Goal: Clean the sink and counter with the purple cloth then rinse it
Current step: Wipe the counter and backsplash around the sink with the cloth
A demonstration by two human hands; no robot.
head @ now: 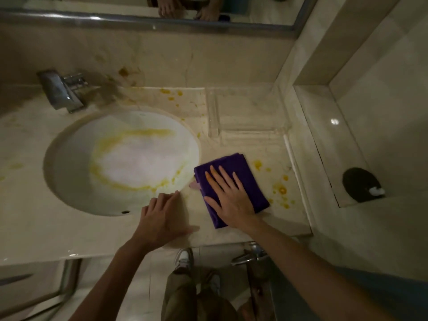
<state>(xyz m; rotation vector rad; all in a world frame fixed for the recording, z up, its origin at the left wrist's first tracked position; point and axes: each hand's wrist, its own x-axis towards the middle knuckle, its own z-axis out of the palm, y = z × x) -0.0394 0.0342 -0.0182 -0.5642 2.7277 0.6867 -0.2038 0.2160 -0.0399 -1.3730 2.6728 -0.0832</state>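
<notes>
While the right hand lies flat, fingers spread, on the folded purple cloth at the sink's four o'clock, sweep toward three o'clock — firm, overlapping passes over the yellow spots. Left hand braces on the bench, holding nothing.

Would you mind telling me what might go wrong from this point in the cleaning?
1. The right hand presses the folded purple cloth flat beside yellow spots; wiping may smear them across the counter.
2. A soiled cloth could spread residue when it reaches the yellow ring in the sink.
</notes>
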